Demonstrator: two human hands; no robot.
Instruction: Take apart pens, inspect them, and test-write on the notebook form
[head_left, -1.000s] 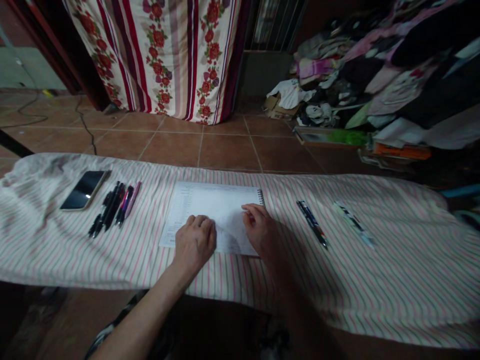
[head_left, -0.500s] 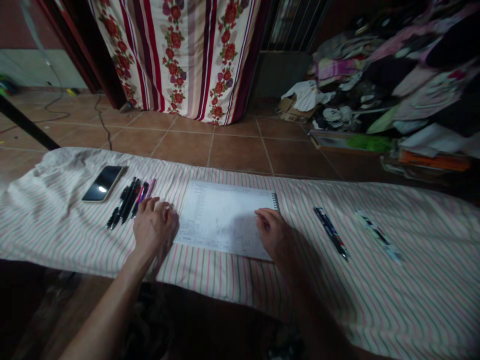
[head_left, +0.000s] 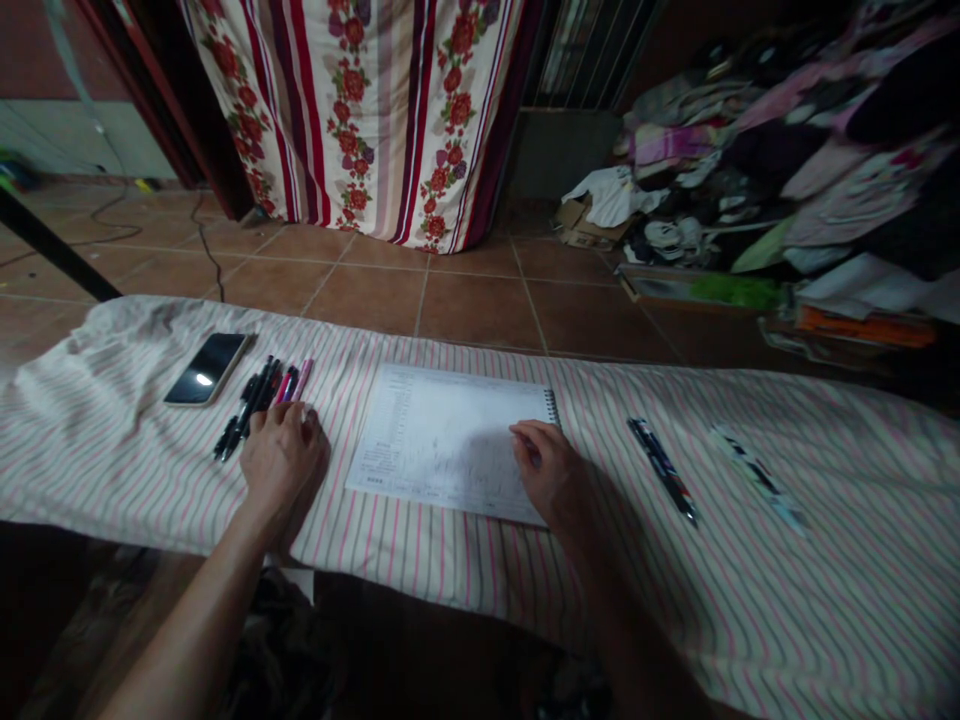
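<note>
My left hand [head_left: 281, 448] rests on the striped cloth, its fingers curled over the near ends of the pink and dark pens [head_left: 283, 388]. A small pale spot shows at its fingertips; I cannot make out what it is. My right hand [head_left: 546, 465] lies on the right part of a spiral notebook [head_left: 442, 435], thumb and fingers drawn together and no object visible in them. Pale printing runs along the edges of the notebook's white page. Left of the pink pens lie several black pens [head_left: 251, 405], side by side.
A phone [head_left: 208, 370] lies at the left on the striped cloth [head_left: 465, 565]. To the right are dark pens [head_left: 663, 470] and a pale patterned pen [head_left: 759, 480]. Beyond stand a floral curtain [head_left: 352, 120], tiled floor [head_left: 472, 305] and a heap of clothes [head_left: 810, 160].
My left hand has moved left, away from the notebook's edge and in over the near ends of the pens. My right hand keeps its place on the notebook.
</note>
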